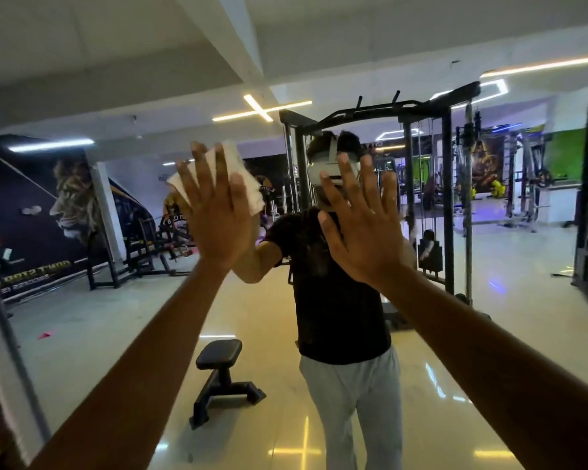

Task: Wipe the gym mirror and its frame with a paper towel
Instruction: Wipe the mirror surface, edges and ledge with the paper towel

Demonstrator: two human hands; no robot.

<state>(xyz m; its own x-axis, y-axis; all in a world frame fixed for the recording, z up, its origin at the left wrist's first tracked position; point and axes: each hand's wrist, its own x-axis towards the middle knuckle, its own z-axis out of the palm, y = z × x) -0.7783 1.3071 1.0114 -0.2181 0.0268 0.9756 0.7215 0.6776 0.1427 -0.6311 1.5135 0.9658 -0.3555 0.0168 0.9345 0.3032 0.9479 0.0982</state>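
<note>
Both my arms reach up to the mirror (489, 266), which fills the view ahead of me. My left hand (218, 212) lies flat with its fingers straight and spread, pressing a white paper towel (248, 184) against the glass; the towel pokes out above and to the right of my fingers. My right hand (364, 222) is bare, its fingers spread wide, palm toward the glass just right of the towel. A gray frame (0, 320) runs along the left edge. In the reflection, a black bench (219, 378) stands on the glossy floor.
</note>
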